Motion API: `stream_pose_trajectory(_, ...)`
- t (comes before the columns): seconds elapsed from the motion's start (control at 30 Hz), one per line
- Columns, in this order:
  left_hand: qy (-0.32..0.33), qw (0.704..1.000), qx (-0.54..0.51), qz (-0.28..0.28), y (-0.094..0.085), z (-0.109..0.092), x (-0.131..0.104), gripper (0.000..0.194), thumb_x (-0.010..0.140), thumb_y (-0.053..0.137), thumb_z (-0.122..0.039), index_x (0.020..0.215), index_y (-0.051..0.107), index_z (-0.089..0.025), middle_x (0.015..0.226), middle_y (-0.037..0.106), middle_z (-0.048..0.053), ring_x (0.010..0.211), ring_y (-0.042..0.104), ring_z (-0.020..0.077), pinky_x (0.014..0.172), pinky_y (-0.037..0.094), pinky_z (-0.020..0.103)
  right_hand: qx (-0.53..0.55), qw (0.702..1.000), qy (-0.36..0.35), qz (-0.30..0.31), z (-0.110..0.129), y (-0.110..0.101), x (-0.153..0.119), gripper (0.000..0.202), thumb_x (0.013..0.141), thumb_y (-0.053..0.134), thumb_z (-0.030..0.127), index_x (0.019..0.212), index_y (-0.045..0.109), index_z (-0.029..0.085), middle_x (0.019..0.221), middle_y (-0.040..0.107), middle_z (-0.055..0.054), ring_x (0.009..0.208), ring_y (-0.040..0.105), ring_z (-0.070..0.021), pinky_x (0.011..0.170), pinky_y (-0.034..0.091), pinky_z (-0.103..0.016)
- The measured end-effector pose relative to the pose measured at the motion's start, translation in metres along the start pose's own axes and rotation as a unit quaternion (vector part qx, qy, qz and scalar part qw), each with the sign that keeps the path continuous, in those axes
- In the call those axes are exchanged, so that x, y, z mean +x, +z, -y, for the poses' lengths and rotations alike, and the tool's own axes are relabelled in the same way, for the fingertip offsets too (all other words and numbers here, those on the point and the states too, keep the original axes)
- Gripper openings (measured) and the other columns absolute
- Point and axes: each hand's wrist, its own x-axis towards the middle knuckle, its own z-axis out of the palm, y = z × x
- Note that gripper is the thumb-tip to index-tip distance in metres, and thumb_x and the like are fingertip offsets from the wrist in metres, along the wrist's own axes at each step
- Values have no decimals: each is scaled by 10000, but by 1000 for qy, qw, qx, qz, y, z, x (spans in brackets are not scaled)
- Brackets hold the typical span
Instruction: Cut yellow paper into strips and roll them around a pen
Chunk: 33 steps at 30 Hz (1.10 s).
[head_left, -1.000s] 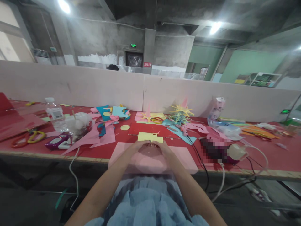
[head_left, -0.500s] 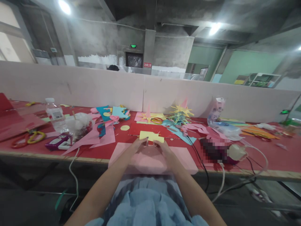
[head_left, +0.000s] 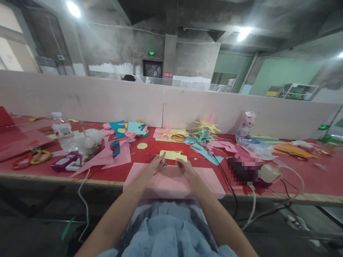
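Observation:
A piece of yellow paper (head_left: 173, 155) is held up between my two hands, above the front of the table. My left hand (head_left: 158, 164) pinches its left end, and my right hand (head_left: 184, 165) grips the right end. Below them a pink sheet (head_left: 209, 180) lies over the table's front edge. Just beyond is a red sheet (head_left: 155, 147). Further back stand a pink paper cone on a yellow star (head_left: 168, 132) and a layered paper tree (head_left: 206, 130) in yellow and blue-green.
On the left are a water bottle (head_left: 62, 130), scissors (head_left: 40, 157), a purple box (head_left: 65, 162) and paper scraps (head_left: 119, 153). Right of my hands lie a blue-green strip (head_left: 211, 155), cables (head_left: 227, 178) and plastic bags (head_left: 258, 148). A white partition (head_left: 120, 101) runs along the back.
The yellow paper has tilted and shifted slightly, with its left end nearer my left fingers. Both hands keep hold of it; the things around are unchanged.

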Motion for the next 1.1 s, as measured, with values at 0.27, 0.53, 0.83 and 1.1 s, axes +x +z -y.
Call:
stream_pose_trajectory(0.27, 9, 1000, 8, -19, -4, 0, 2, 620, 650, 676, -667, 396, 357, -201, 397, 338, -54, 461, 429, 89, 566, 379, 254, 79, 996, 31, -22, 7, 0, 0, 323, 640, 766, 488, 640, 643, 190, 580, 583, -2, 497, 478, -108, 525, 367, -276)
stream_pose_trajectory(0.53, 20, 999, 11, -32, -3, -3, 2, 604, 683, 642, -680, 431, 371, -202, 442, 375, -44, 488, 448, 103, 575, 384, 268, 54, 998, 16, -37, 2, 0, 5, 512, 586, 700, 703, 613, 618, 198, 597, 628, -45, 505, 505, -133, 488, 362, -277)
stream_pose_trajectory(0.83, 33, 999, -9, -42, -2, -5, -1, 498, 709, 666, -604, 522, 447, -198, 516, 442, -36, 541, 455, 111, 619, 407, 273, 50, 998, 17, -26, -2, -1, 8, 644, 602, 554, 835, 630, 642, 198, 579, 621, -54, 487, 494, -136, 474, 355, -284)
stream_pose_trajectory(1.1, 38, 999, -18, -35, -3, -3, 1, 508, 738, 649, -594, 513, 436, -192, 490, 434, -36, 514, 444, 100, 580, 399, 255, 53, 998, 28, -18, 4, 0, 5, 619, 634, 574, 801, 556, 592, 187, 553, 607, -52, 456, 468, -112, 443, 355, -261)
